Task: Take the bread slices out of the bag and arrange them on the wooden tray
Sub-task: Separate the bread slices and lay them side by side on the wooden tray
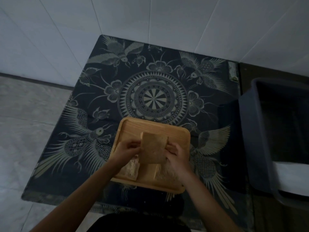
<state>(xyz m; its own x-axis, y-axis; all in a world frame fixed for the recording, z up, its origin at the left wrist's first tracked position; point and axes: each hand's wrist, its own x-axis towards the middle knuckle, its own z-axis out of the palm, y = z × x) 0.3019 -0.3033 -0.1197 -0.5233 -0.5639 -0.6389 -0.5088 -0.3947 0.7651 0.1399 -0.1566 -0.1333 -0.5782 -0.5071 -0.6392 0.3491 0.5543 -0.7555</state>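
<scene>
A wooden tray (133, 126) lies on the patterned cloth near the table's front edge. I hold a brown bread slice (153, 148) above the tray's middle. My left hand (127, 150) pinches its left edge and my right hand (175, 154) grips its right edge. Two more slices lie on the tray under my hands: one slice (131, 169) at the front left, another slice (164, 173) at the front right, partly hidden by my right wrist. No bag is visible.
A dark cloth with bird and mandala patterns (153, 97) covers the small table. A dark plastic bin (270, 131) stands to the right, close to the table. White tiled walls (150, 22) meet behind the table. Pale floor (25, 131) lies to the left.
</scene>
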